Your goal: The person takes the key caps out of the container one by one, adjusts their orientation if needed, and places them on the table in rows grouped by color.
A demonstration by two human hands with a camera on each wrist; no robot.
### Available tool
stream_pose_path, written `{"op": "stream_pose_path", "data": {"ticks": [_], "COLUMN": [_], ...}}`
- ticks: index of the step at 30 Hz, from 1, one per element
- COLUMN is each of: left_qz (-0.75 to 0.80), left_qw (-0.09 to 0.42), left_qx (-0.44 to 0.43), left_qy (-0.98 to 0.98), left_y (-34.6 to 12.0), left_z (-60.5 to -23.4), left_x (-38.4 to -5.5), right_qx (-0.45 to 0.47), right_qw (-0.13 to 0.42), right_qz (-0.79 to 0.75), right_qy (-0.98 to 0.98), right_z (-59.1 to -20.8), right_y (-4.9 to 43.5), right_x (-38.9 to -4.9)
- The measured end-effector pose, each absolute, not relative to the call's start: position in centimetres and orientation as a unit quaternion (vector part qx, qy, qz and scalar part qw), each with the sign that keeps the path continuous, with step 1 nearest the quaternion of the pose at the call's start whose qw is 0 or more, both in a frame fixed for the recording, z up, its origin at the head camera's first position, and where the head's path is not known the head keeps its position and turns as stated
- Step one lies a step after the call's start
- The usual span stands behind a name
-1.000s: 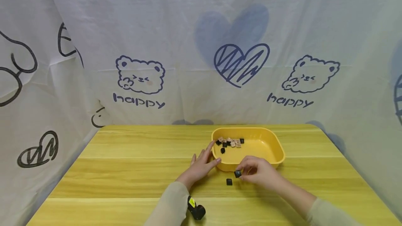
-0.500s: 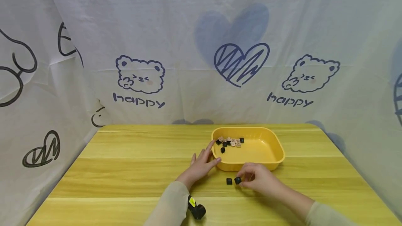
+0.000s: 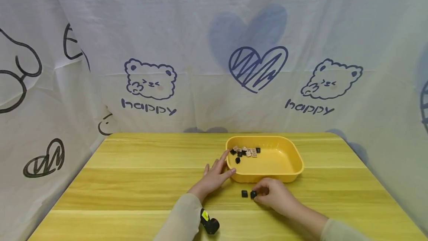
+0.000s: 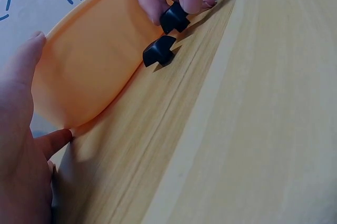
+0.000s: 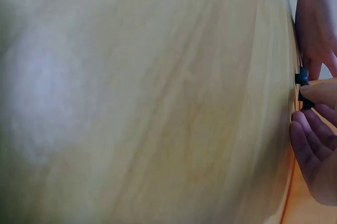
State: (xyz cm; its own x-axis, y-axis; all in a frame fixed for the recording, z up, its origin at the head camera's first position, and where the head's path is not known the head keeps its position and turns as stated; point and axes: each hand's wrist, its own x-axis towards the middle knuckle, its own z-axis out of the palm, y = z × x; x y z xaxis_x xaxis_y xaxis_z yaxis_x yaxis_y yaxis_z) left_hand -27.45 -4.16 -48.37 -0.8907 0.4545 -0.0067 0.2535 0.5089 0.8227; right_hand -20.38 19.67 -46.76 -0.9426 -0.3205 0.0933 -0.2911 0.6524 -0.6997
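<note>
My right hand pinches a black keycap between thumb and fingertips, low at the table in front of the yellow tray. Just left of it, a second black keycap sits on the table, a narrow gap between them. In the left wrist view, the pinched keycap and its neighbour stand in line along the tray's side. My left hand rests with spread, fairly straight fingers against the tray's left end, thumb at the near corner. Part of the pinched keycap is hidden by fingers.
Inside the tray's left half lie several black keycaps and several pale, patterned pieces. A black device with a yellow patch shows by the left sleeve. A printed cloth hangs behind the wooden table.
My right hand has come down and slightly nearer with the pinched keycap, from beside the tray's front wall to the table beside the other keycap. The left hand stays put.
</note>
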Motion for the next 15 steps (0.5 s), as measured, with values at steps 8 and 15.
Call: {"op": "stream_pose_path", "data": {"ticks": [8, 15], "left_qz": [0.448, 0.448], "left_qw": [0.109, 0.105], "left_qx": [0.207, 0.204], "left_qy": [0.863, 0.864], "left_y": [-4.10, -4.04], "left_z": [-48.16, -48.19], "left_x": [-27.40, -27.51], "right_qx": [-0.140, -0.133], "right_qw": [0.004, -0.007], "right_qz": [-0.363, -0.349], "right_qy": [0.921, 0.928], "right_z": [-46.95, -46.88], "right_y": [19.01, 18.65], "right_x": [-20.20, -20.09]}}
